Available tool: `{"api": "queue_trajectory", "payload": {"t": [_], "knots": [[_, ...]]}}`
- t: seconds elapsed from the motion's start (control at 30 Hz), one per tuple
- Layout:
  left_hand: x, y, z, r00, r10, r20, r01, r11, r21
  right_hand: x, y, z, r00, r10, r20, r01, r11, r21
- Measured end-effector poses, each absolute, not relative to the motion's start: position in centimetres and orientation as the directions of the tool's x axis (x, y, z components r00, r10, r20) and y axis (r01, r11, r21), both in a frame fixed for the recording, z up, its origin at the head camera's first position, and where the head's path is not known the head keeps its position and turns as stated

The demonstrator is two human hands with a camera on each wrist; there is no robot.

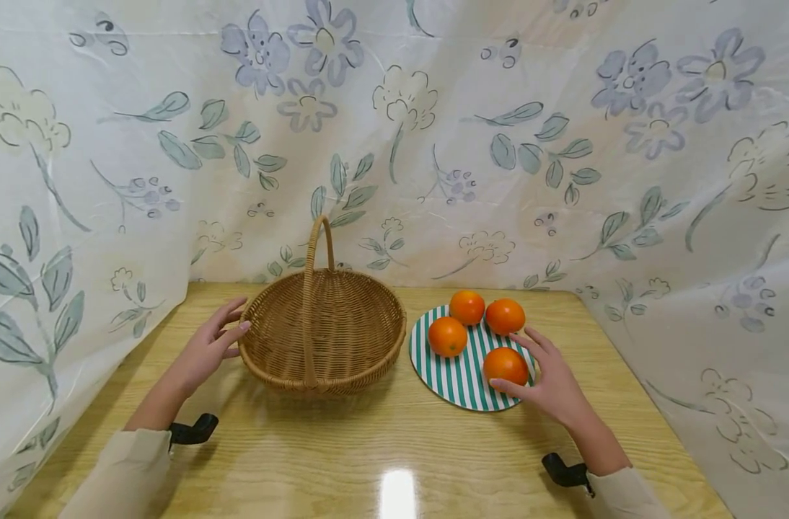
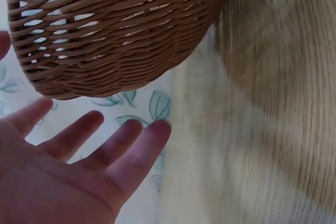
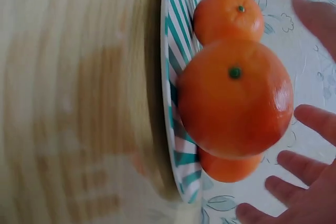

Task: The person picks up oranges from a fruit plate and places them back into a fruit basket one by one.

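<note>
A brown wicker basket [image 1: 358,331] with a tall hoop handle stands left of centre in the head view. At its left rim is my left hand [image 1: 203,349], fingers spread and thumb overlapping the edge; the left wrist view shows these fingers extended below the woven wall [image 2: 115,35]. To the right, a round green-and-white striped plate [image 1: 459,386] bears several oranges. My right hand [image 1: 550,378] reaches around the nearest orange [image 1: 506,366], its thumb by the near side and fingers by the far side. The right wrist view shows these fingers spread beside the big orange [image 3: 236,98].
Three more oranges sit toward the plate's back: one at left [image 1: 448,336], one at the rear [image 1: 467,308], one at right [image 1: 505,317]. Beneath everything is a light wooden table [image 1: 303,461]. Floral cloth [image 1: 394,144] encloses its back and sides.
</note>
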State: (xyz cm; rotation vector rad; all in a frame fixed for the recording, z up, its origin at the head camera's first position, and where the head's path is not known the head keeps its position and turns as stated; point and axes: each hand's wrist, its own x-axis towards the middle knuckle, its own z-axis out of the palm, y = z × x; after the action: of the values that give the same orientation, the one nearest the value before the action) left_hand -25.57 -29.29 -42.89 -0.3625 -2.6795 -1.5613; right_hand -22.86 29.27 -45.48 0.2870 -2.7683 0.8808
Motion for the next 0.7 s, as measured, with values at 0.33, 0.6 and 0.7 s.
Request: {"api": "queue_trajectory", "payload": {"t": [0.33, 0.6, 0.7], "knots": [[-25.9, -29.9, -42.9, -0.963, 0.262, 0.067, 0.151, 0.315, 0.937, -22.9, 29.1, -47.1, -0.981, -0.104, 0.161, -0.185, 0.729, -0.658], [-25.9, -30.0, -42.8, -0.956, 0.286, 0.064, 0.127, 0.207, 0.970, -22.8, 29.1, -47.2, -0.984, -0.097, 0.149, -0.173, 0.701, -0.692], [-26.0, -30.0, -42.8, -0.951, 0.298, 0.079, 0.132, 0.160, 0.978, -22.8, 28.9, -47.0, -0.987, -0.088, 0.137, -0.159, 0.699, -0.698]]}}
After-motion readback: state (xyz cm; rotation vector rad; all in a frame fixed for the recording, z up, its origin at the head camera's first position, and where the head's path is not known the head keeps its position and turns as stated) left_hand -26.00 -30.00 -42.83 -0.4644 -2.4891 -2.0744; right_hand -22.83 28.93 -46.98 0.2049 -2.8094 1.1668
